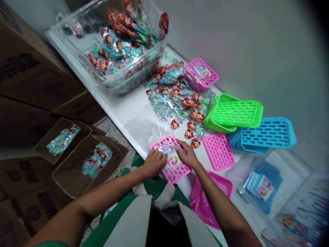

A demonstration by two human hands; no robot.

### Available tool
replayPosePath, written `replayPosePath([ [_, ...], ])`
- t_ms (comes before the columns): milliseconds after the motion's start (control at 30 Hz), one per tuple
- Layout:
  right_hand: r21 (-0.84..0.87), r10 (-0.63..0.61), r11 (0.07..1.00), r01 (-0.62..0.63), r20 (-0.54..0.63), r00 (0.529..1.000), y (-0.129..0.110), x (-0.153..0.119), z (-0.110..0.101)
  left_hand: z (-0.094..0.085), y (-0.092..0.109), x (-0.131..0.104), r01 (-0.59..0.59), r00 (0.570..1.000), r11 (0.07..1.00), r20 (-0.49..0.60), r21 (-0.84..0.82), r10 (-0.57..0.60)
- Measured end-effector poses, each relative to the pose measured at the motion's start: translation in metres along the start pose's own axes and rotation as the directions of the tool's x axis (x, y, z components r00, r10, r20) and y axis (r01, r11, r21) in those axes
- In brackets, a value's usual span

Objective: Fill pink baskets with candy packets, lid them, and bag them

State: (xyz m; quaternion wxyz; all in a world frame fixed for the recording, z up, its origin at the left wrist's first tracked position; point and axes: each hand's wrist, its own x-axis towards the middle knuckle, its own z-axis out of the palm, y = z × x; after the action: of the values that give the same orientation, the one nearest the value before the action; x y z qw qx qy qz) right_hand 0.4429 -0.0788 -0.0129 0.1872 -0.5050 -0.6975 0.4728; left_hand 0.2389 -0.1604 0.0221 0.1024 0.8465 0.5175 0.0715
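A pink plastic basket [172,174] lies in front of me at the table's near edge, its slotted face up. On that face sits a colourful picture card [173,157] with cartoon figures. My left hand [155,163] rests over the basket's left side, fingers curled in against the card. My right hand [188,153] grips the opposite side, with its thumb by the card's edge. Just right of it lies another pink slotted piece [219,151]. A deeper pink basket [213,200] is partly covered by my right forearm.
Bagged doll-figure packets [177,92] are heaped behind my hands. Farther back stands a clear bin [110,80] of similar packets. Green baskets [233,113], blue baskets [267,133] and a stack of cards [260,186] are at right. Cardboard boxes [74,175] stand on the left.
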Motion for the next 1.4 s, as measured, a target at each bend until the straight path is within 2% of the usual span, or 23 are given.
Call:
replayPosePath([
  [67,-0.058,-0.037,0.998,0.038,0.02,0.999,0.001,-0.007,-0.002,-0.002,0.0,-0.011,-0.001,0.999,0.993,-0.035,-0.117,-0.003],
  [100,-0.071,-0.029,0.997,0.031,0.029,0.999,0.002,-0.011,-0.003,-0.003,-0.001,-0.019,0.032,0.998,0.978,-0.054,-0.206,-0.044],
  [133,-0.074,-0.016,0.997,0.018,0.033,0.999,0.002,-0.015,-0.004,-0.003,-0.002,-0.026,0.107,0.989,0.945,-0.063,-0.31,-0.133],
  [167,-0.071,-0.002,0.997,0.005,0.035,0.999,0.003,-0.018,-0.005,-0.003,-0.003,-0.033,0.228,0.96,0.879,-0.053,-0.42,-0.275],
  [200,-0.064,0.009,0.998,-0.007,0.036,0.999,0.004,-0.02,-0.005,-0.002,-0.005,-0.039,0.375,0.893,0.764,-0.017,-0.525,-0.45],
  [233,-0.055,0.016,0.998,-0.014,0.034,0.999,0.005,-0.022,-0.005,0.001,-0.006,-0.043,0.515,0.781,0.598,0.048,-0.613,-0.623],
  [267,-0.047,0.021,0.999,-0.019,0.032,0.999,0.005,-0.022,-0.005,0.004,-0.007,-0.045,0.613,0.639,0.399,0.13,-0.682,-0.759],
  [300,-0.041,0.025,0.999,-0.023,0.031,0.999,0.005,-0.023,-0.005,0.008,-0.008,-0.044,0.647,0.508,0.202,0.219,-0.735,-0.833],
  [333,-0.036,0.03,0.999,-0.029,0.03,0.999,0.004,-0.023,-0.004,0.012,-0.008,-0.041,0.621,0.432,0.035,0.306,-0.783,-0.848],
  [367,-0.03,0.037,0.999,-0.036,0.032,0.999,0.003,-0.023,-0.004,0.017,-0.007,-0.037,0.551,0.429,-0.094,0.378,-0.829,-0.821],
  [400,-0.024,0.046,0.999,-0.045,0.037,0.998,0.003,-0.023,-0.003,0.02,-0.005,-0.032,0.457,0.481,-0.193,0.424,-0.868,-0.767],
  [467,-0.009,0.075,0.997,-0.075,0.047,0.996,0.001,-0.023,-0.003,0.026,0.002,-0.023,0.275,0.621,-0.335,0.432,-0.901,-0.653],
  [500,-0.001,0.09,0.996,-0.09,0.05,0.995,0.001,-0.024,-0.003,0.028,0.005,-0.02,0.215,0.662,-0.384,0.423,-0.898,-0.619],
  [533,0.005,0.109,0.994,-0.109,0.048,0.993,0.001,-0.024,-0.002,0.028,0.01,-0.018,0.179,0.669,-0.42,0.423,-0.89,-0.611],
  [667,0.014,0.209,0.978,-0.209,0.026,0.978,0.005,-0.025,-0.001,0.03,0.024,-0.019,0.184,0.613,-0.511,0.505,-0.84,-0.608],
  [833,0.11,0.292,0.95,-0.293,0.02,0.956,0.001,-0.026,0.002,0.031,0.033,-0.019,0.243,0.508,-0.517,0.562,-0.821,-0.653],
  [900,0.157,0.308,0.938,-0.308,0.024,0.951,-0.004,-0.029,0.007,0.029,0.03,-0.018,0.253,0.484,-0.529,0.579,-0.81,-0.656],
  [1033,0.251,0.308,0.925,-0.286,-0.053,0.95,-0.005,-0.042,0.026,0.022,0.018,-0.018,0.251,0.501,-0.559,0.601,-0.79,-0.623],
  [1133,0.359,0.328,0.895,-0.266,-0.123,0.937,0.002,-0.046,0.038,0.02,0.008,-0.02,0.278,0.473,-0.554,0.614,-0.785,-0.632],
  [1200,0.422,0.305,0.876,-0.232,-0.114,0.946,0.004,-0.043,0.038,0.021,0.005,-0.021,0.297,0.466,-0.544,0.616,-0.785,-0.635],
  [1300,0.459,0.242,0.861,-0.218,0.008,0.97,0.0,-0.039,0.031,0.023,0.003,-0.02,0.302,0.524,-0.524,0.598,-0.796,-0.606],
  [1400,0.449,0.24,0.855,-0.26,0.103,0.965,-0.009,-0.044,0.024,0.025,0.002,-0.018,0.281,0.592,-0.553,0.595,-0.785,-0.544],
])
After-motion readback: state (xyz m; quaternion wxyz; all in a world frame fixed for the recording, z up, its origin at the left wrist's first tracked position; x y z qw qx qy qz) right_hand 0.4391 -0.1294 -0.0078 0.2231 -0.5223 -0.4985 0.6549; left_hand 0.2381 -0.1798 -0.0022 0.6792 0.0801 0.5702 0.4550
